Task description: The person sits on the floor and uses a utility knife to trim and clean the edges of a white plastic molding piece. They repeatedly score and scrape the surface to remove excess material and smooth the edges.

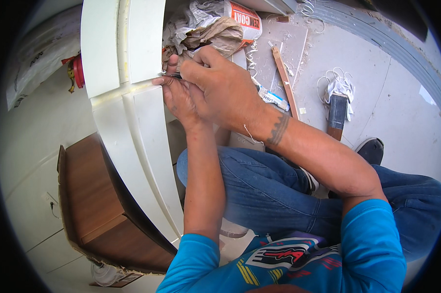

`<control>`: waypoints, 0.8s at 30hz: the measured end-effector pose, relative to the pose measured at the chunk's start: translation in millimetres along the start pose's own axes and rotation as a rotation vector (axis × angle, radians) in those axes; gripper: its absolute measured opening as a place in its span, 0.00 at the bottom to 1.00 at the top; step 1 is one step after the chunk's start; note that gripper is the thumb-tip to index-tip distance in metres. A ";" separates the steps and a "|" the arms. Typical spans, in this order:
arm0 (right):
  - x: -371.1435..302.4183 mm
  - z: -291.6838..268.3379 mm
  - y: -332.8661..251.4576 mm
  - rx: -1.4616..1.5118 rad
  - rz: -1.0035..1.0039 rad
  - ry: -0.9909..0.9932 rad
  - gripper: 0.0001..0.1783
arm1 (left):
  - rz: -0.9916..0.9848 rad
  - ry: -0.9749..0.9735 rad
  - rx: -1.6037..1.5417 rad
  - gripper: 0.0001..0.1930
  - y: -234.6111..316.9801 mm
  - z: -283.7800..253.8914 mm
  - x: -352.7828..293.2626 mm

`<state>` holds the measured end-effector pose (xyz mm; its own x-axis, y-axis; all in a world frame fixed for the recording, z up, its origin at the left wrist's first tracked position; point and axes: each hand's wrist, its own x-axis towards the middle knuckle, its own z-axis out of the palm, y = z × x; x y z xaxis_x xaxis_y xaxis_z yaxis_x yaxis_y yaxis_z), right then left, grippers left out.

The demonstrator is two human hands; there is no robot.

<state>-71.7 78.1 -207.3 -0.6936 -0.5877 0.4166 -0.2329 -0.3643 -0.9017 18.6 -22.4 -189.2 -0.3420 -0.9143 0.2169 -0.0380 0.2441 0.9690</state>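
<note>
A white panel [145,39] with yellowish-cream seams runs along my left side. My left hand [179,100] is at its right edge, a fingertip touching the edge by the cross seam. Another finger of that hand points up, apart from the first. Over it, my right hand [215,83] is curled closed. A thin, dark, metallic-looking piece [173,74] shows between the hands at the panel edge. Its kind cannot be made out, and the right fingers hide most of what they grip.
Crumpled brown paper [225,36] and a white-and-orange bag [247,22] lie beyond my hands. On the floor are a wooden strip [285,80], a labelled tube [274,99] and a dark-bladed tool [337,112] by a white cloth [341,88]. A brown wooden cabinet [91,180] stands left.
</note>
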 end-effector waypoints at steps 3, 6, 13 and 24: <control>-1.8 -5.4 -2.0 -0.032 -0.005 -0.048 0.11 | -0.016 0.028 -0.053 0.32 1.0 2.4 -1.0; 2.9 -13.0 -1.2 -0.013 0.026 -0.082 0.12 | -0.012 0.025 -0.066 0.33 -5.0 -0.2 6.2; 64.8 -48.2 39.5 -0.114 -0.017 0.235 0.07 | -0.032 0.007 -0.086 0.34 6.2 2.8 -4.6; 121.3 -42.8 61.9 -0.023 -0.110 0.386 0.07 | -0.031 0.038 -0.014 0.36 12.6 2.9 -5.8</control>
<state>-199.5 15.1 -217.6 -0.8676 -0.2300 0.4409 -0.3324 -0.3913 -0.8581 17.3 -13.1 -178.6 -0.3046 -0.9331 0.1913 -0.0350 0.2117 0.9767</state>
